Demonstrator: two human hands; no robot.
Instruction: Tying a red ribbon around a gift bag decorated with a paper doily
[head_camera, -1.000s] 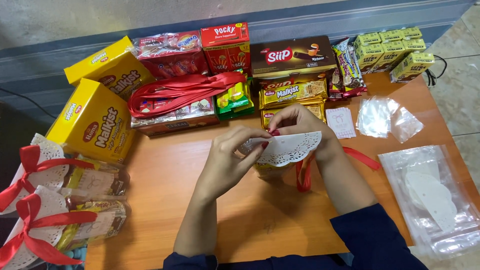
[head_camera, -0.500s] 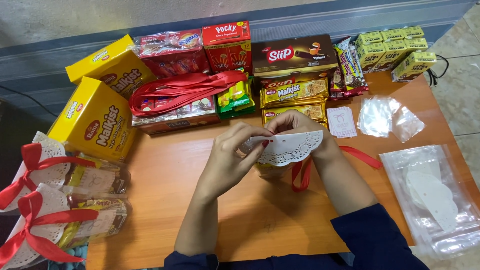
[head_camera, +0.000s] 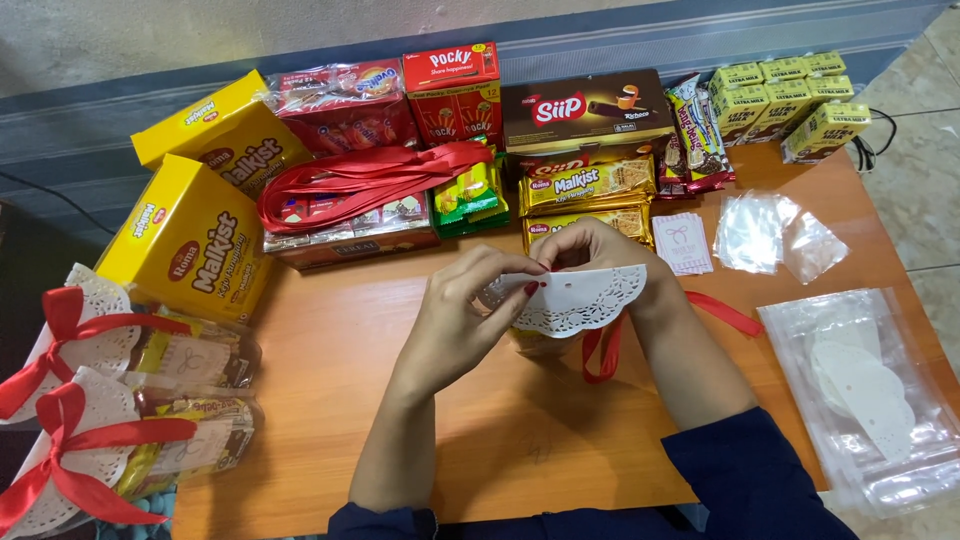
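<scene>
Both hands meet over the middle of the orange table (head_camera: 330, 400). My left hand (head_camera: 465, 320) pinches the top edge of a folded white paper doily (head_camera: 585, 300). My right hand (head_camera: 610, 255) grips the same doily from behind and above. A red ribbon (head_camera: 600, 350) hangs down below the doily, and its other end trails right along the table. A clear snack packet sits under the doily, mostly hidden by it and my hands.
Two finished packets with doilies and red bows (head_camera: 120, 345) lie at the left edge. Yellow biscuit boxes (head_camera: 190, 240), red ribbons (head_camera: 350, 175) and snack boxes line the back. Clear bags (head_camera: 765, 235) and a bag of doilies (head_camera: 870, 390) lie right.
The hands and doily have barely shifted; my fingers have adjusted their pinch on the doily's top edge.
</scene>
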